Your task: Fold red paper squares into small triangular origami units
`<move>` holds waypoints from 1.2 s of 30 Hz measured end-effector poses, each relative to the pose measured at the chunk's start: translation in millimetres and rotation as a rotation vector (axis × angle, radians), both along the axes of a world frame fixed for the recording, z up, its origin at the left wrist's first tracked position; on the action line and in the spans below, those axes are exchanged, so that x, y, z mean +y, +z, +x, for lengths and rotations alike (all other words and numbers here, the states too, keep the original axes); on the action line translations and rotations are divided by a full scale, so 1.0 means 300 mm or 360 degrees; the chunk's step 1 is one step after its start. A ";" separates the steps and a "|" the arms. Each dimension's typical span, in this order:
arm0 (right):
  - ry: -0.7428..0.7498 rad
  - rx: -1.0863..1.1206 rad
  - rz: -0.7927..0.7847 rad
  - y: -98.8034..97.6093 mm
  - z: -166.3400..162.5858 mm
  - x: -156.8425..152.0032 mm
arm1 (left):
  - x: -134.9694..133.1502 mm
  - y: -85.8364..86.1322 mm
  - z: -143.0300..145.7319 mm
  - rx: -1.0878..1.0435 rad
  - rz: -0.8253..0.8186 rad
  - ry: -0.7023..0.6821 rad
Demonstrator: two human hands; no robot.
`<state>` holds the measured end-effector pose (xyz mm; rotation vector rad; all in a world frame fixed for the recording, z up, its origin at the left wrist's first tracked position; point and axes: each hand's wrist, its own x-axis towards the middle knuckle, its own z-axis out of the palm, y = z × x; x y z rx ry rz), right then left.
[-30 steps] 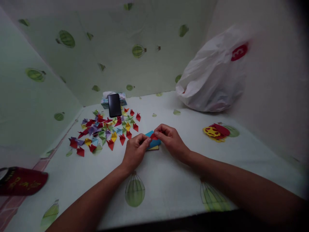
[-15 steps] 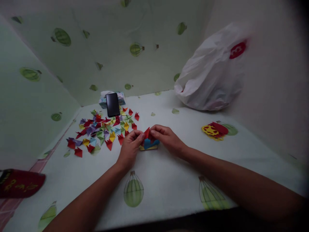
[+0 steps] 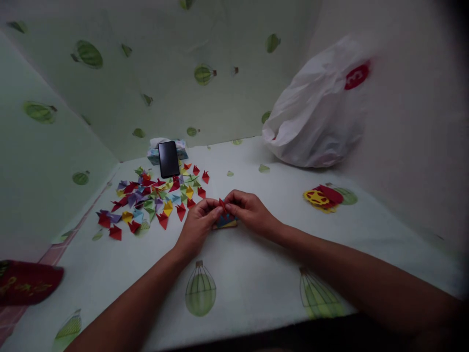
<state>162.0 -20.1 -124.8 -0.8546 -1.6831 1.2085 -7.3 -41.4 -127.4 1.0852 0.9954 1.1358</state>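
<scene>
Between my two hands is a small piece of folded red paper (image 3: 222,205), pinched at both sides. My left hand (image 3: 200,220) is closed on its left side, thumb and fingertips together. My right hand (image 3: 251,210) pinches the right side, its fingers hiding part of the paper. Just beneath the fingertips lies a small stack of coloured paper (image 3: 227,223), blue and yellow on show, on the table. Left of my hands spreads a pile of folded paper cranes (image 3: 150,198) in red, purple, green, yellow and blue.
A black phone (image 3: 169,159) leans on a tissue box (image 3: 154,155) behind the cranes. Red and yellow paper cut-outs (image 3: 322,196) lie to the right. A full white plastic bag (image 3: 311,117) stands at the back right. Something dark red (image 3: 31,282) is at the left edge.
My fingertips have drawn closer together around the red paper, which now shows as a narrower, more edge-on shape. The whole view has shifted slightly.
</scene>
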 end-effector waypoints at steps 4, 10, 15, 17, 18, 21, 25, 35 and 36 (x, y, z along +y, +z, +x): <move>-0.0067 0.0044 0.0101 0.001 -0.003 -0.011 | -0.004 0.014 0.009 -0.0110 0.0038 0.0087; -0.0169 -0.0037 0.0285 0.008 -0.003 -0.022 | -0.014 0.016 0.021 -0.0236 0.0037 0.0108; -0.0211 -0.0109 0.0431 0.008 -0.003 -0.023 | -0.011 0.002 0.014 -0.0151 0.0216 0.0102; -0.0211 -0.0122 0.0457 0.008 -0.003 -0.025 | -0.009 -0.004 0.009 -0.0121 0.0285 0.0105; -0.0209 -0.0123 0.0460 0.008 -0.004 -0.026 | -0.008 -0.007 0.008 -0.0110 0.0310 0.0103; -0.0221 -0.0119 0.0449 0.008 -0.006 -0.029 | -0.006 -0.013 0.005 -0.0118 0.0355 0.0094; -0.0237 -0.0091 0.0481 0.009 -0.008 -0.034 | -0.009 -0.011 0.010 -0.0117 0.0372 0.0124; -0.0362 -0.0249 0.0990 0.010 -0.015 -0.052 | -0.013 0.010 0.009 0.0142 0.0499 0.0306; -0.0383 -0.0282 0.1017 0.010 -0.014 -0.052 | -0.014 0.012 0.010 0.0167 0.0532 0.0314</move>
